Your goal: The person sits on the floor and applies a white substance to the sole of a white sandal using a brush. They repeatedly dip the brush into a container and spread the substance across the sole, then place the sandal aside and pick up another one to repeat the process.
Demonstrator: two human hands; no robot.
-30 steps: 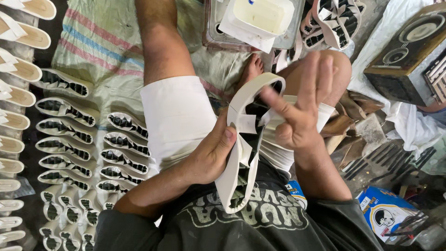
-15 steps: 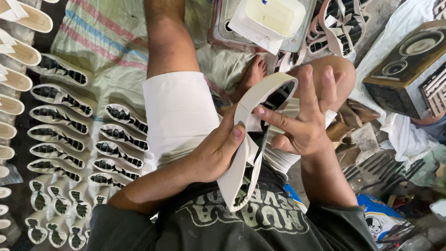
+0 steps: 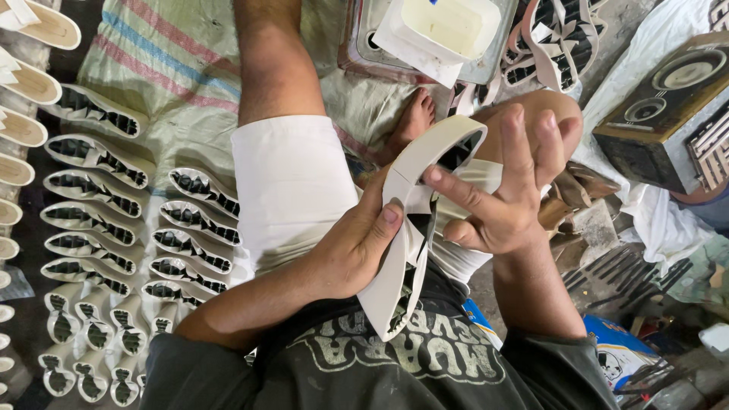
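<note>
From the head view we grip the white sandal sole (image 3: 410, 228) over our lap, left hand (image 3: 345, 254) clenched round its edge, right hand (image 3: 501, 201) pinching it with thumb and forefinger. Best, we judge, to keep it steady while bending.

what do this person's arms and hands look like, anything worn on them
Both arms are bare from the elbows down: no gloves, watch or rings show on the left hand or the right hand. Short dark grey sleeves cover the upper arms, part of a shirt with pale print.
</note>
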